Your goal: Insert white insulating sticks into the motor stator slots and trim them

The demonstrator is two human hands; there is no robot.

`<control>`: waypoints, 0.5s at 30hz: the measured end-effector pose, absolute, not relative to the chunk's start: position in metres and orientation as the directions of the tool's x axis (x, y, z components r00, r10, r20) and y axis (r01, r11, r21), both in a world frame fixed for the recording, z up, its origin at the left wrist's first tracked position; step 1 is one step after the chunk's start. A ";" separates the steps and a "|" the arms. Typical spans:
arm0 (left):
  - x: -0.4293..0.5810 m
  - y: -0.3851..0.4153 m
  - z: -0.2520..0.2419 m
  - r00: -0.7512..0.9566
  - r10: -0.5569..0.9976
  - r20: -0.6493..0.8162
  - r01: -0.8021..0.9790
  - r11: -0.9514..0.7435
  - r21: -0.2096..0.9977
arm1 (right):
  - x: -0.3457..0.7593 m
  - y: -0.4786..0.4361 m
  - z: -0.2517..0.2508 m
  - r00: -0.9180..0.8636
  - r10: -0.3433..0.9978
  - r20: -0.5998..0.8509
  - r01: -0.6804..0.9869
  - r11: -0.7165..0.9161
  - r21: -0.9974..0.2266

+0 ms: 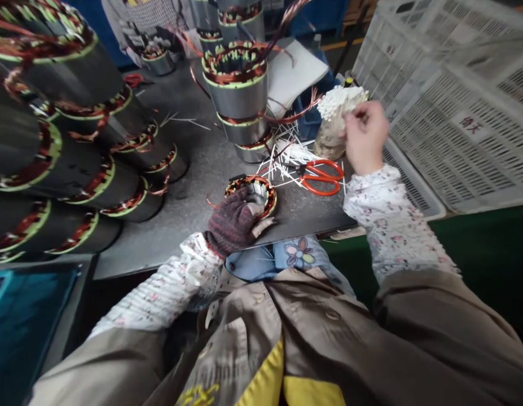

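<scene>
A motor stator with copper windings lies on the bench near its front edge. My left hand, in a dark knitted glove with bare fingertips or taped fingers, grips its near left rim. My bare right hand is raised at the right, beside a bundle of thin white sticks standing in a worn wrapped holder. Its thumb and fingers are pinched together; what they hold, if anything, is too small to make out. Red-handled scissors lie between my hands, next to loose white sticks.
Stacked wound stators stand behind the one I hold, and more stacks fill the left. Grey plastic crates rise at the right. Across the bench, another person's gloved hand is at a stator.
</scene>
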State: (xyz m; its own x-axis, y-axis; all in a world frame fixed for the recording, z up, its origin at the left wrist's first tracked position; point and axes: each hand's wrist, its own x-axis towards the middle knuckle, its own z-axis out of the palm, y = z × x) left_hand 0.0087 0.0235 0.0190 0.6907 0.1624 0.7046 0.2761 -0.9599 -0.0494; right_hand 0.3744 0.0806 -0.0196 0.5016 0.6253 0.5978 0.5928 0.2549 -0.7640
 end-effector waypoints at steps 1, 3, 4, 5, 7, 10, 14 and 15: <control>0.012 0.021 0.017 0.666 0.182 0.723 0.309 -0.950 -0.045 | 0.360 0.065 -0.016 0.486 0.606 0.630 0.550 0.348 -0.759; 0.017 0.019 0.013 0.641 0.225 0.734 0.364 -0.931 -0.033 | 0.323 0.026 -0.008 0.439 0.549 0.711 0.527 0.483 -0.699; 0.018 0.017 0.012 0.642 0.245 0.727 0.379 -0.925 -0.023 | 0.302 0.004 -0.005 0.379 0.552 0.742 0.549 0.512 -0.661; 0.019 0.016 0.010 0.645 0.264 0.718 0.388 -0.922 -0.010 | 0.283 -0.017 -0.002 0.305 0.575 0.759 0.567 0.531 -0.630; 0.019 0.013 0.008 0.640 0.313 0.702 0.417 -0.909 0.026 | 0.253 -0.054 -0.002 0.064 0.641 0.765 0.514 0.636 -0.576; 0.016 0.007 0.007 0.619 0.390 0.682 0.494 -0.868 0.048 | 0.236 -0.087 -0.010 -0.121 0.624 0.772 0.360 0.752 -0.552; 0.014 0.004 0.007 0.619 0.454 0.640 0.560 -0.827 0.045 | 0.245 -0.094 -0.021 -0.169 0.667 0.726 0.345 0.730 -0.591; 0.014 0.004 0.007 0.619 0.463 0.634 0.563 -0.825 0.051 | 0.247 -0.092 -0.021 -0.180 0.689 0.702 0.356 0.711 -0.607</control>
